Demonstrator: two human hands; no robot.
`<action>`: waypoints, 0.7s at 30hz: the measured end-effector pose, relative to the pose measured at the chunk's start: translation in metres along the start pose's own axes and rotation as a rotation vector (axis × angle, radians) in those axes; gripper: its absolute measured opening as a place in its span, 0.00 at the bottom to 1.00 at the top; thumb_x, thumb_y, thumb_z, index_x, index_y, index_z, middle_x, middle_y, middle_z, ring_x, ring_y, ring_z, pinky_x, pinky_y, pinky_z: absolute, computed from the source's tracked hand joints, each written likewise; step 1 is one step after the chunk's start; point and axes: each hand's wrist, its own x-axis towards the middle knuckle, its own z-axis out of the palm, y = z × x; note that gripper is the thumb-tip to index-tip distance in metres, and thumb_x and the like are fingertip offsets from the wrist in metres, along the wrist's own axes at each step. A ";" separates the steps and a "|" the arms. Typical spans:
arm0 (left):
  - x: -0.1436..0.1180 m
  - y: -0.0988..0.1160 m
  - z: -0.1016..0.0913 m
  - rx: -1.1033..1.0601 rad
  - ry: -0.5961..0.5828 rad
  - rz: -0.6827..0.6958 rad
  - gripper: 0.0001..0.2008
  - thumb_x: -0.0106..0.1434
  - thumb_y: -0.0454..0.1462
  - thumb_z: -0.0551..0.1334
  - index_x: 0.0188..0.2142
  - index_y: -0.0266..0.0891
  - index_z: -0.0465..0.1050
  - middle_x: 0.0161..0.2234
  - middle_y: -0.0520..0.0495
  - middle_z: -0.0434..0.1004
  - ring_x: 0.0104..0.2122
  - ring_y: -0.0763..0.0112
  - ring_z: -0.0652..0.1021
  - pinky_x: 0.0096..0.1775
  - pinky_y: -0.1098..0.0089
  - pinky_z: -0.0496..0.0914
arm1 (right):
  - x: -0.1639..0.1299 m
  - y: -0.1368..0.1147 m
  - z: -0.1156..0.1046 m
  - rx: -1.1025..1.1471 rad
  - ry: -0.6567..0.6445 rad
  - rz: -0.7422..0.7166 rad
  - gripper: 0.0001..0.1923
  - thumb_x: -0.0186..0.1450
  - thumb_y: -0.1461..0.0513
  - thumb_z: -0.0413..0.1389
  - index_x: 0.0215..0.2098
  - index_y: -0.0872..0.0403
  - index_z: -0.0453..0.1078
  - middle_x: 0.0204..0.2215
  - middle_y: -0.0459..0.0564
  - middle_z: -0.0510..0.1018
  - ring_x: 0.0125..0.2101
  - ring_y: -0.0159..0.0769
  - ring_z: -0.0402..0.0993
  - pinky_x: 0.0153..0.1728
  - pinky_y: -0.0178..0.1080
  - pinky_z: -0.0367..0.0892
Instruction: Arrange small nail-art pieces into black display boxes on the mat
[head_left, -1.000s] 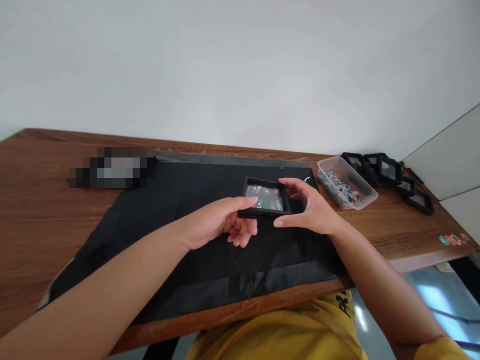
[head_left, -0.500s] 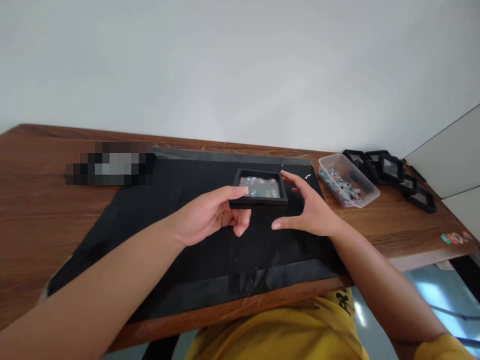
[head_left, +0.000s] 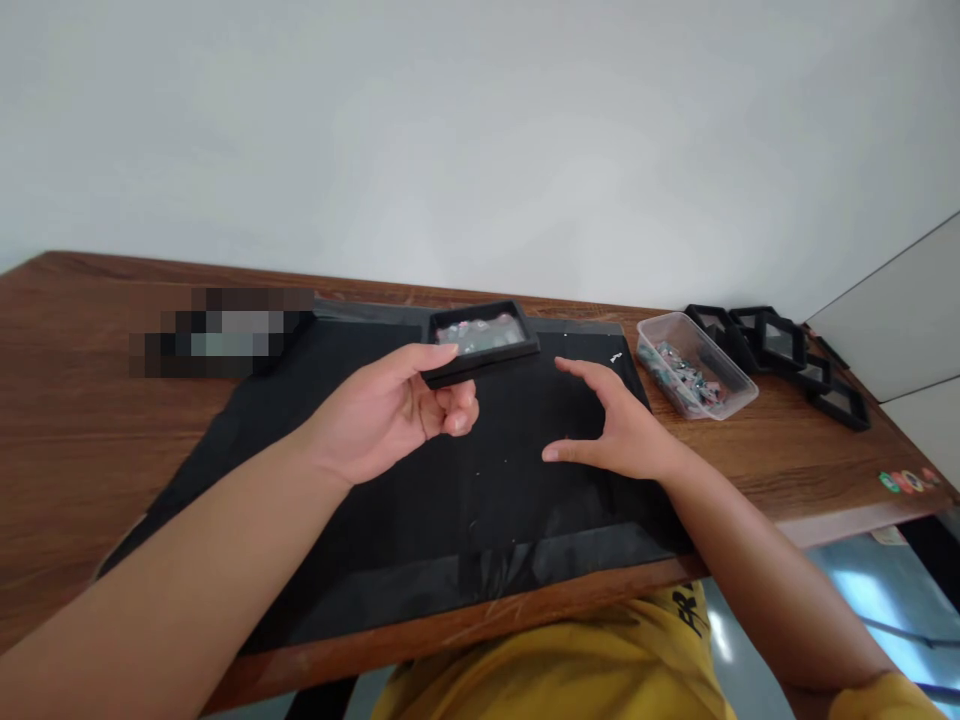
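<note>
My left hand (head_left: pixel 390 415) grips a small black display box (head_left: pixel 481 342) by its near left corner and holds it tilted above the black mat (head_left: pixel 360 520). Small coloured pieces show through the box's clear top. My right hand (head_left: pixel 611 430) hovers to the right of the box with fingers spread, holding nothing and apart from the box.
The mat lies on a wooden table (head_left: pixel 75 420). A clear plastic tub (head_left: pixel 694 365) of small coloured pieces stands at the right. Several empty black frames (head_left: pixel 787 350) lie behind it. Small coloured pieces (head_left: pixel 907 478) sit near the right edge. A blurred object (head_left: pixel 221 332) lies at the back left.
My left hand has lifted the box up and to the left, away from the right hand. My right hand has let go of the box and stays open over the mat.
</note>
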 end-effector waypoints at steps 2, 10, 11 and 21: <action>0.000 0.002 -0.003 -0.014 0.042 -0.002 0.14 0.62 0.41 0.69 0.23 0.35 0.77 0.19 0.48 0.73 0.21 0.73 0.72 0.28 0.68 0.71 | -0.001 0.001 0.000 -0.011 -0.002 0.004 0.53 0.56 0.42 0.75 0.73 0.46 0.63 0.72 0.60 0.67 0.73 0.57 0.60 0.74 0.64 0.54; 0.000 0.007 -0.016 0.137 0.078 0.005 0.15 0.61 0.42 0.67 0.21 0.37 0.76 0.15 0.50 0.68 0.22 0.71 0.71 0.29 0.70 0.70 | -0.002 0.003 0.002 -0.030 -0.023 -0.041 0.49 0.57 0.42 0.75 0.72 0.44 0.66 0.71 0.58 0.69 0.74 0.57 0.58 0.74 0.65 0.52; 0.000 0.007 -0.018 0.169 0.065 0.008 0.15 0.61 0.43 0.67 0.21 0.37 0.76 0.15 0.50 0.67 0.22 0.71 0.71 0.29 0.70 0.70 | -0.002 0.003 0.002 -0.030 -0.029 -0.047 0.49 0.57 0.43 0.75 0.71 0.44 0.67 0.71 0.58 0.69 0.74 0.57 0.58 0.74 0.65 0.51; -0.001 -0.002 -0.006 0.439 -0.112 0.008 0.20 0.59 0.49 0.70 0.19 0.37 0.80 0.20 0.46 0.78 0.19 0.72 0.72 0.30 0.68 0.69 | 0.007 -0.010 0.008 0.281 0.242 0.002 0.23 0.68 0.41 0.62 0.48 0.49 0.79 0.43 0.52 0.85 0.47 0.43 0.81 0.54 0.49 0.74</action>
